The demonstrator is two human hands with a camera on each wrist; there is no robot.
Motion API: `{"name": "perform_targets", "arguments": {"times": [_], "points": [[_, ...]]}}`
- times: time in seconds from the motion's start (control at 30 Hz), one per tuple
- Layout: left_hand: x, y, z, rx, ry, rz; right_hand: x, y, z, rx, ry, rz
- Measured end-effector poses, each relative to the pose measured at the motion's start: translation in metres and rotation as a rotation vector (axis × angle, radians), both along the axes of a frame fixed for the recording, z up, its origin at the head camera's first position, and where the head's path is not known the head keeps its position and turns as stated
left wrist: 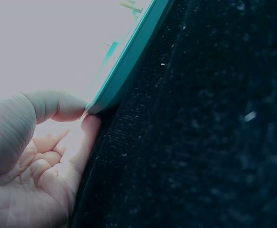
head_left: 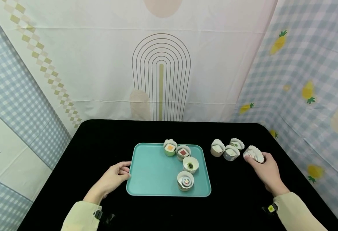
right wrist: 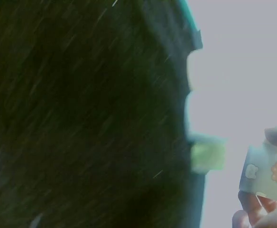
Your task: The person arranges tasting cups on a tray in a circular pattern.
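Note:
A turquoise tray [head_left: 151,175] lies on the black tabletop. My left hand [head_left: 112,178] pinches its left edge; in the left wrist view, thumb and finger meet at the tray rim [left wrist: 124,64]. My right hand [head_left: 268,173] holds a cupcake in a scalloped paper cup [head_left: 255,154], lying tilted in the fingers. In the right wrist view that cup [right wrist: 265,173] shows a flower print. On the tray's right half stand several cupcakes: one with an orange square [head_left: 170,147], one with a red square [head_left: 183,152], one with a green ring [head_left: 190,165], one with a round picture [head_left: 185,181].
Left of my right hand, three more cupcakes stand on the table: a brown cup [head_left: 217,148], a grey cup [head_left: 231,153] and one behind [head_left: 237,144]. A patterned white curtain [head_left: 99,64] hangs behind the black table [head_left: 105,134]. Both wrist views are partly washed out.

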State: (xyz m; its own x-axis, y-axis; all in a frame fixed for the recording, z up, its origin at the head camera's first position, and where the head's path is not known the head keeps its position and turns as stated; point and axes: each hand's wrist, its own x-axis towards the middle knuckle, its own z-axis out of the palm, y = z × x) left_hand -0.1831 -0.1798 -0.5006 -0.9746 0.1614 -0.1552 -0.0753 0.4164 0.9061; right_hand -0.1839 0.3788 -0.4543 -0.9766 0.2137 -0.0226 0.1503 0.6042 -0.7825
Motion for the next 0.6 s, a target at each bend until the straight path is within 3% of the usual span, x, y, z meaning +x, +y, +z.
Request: {"name": "perform_targets", "arguments": {"times": [0.13,0.3,0.6], "points": [[-0.001,0.0,0.0,0.002,-0.003,0.006,0.001,-0.028,0.023,0.058,0.131,-0.002],[-0.001,0.001,0.0,0.008,0.0,0.006,0.002,-0.061,0.044,0.075,0.151,0.114],[0.0,0.001,0.001,0.012,-0.002,0.012,-0.001,-0.121,0.049,0.136,0.193,0.22]]}}
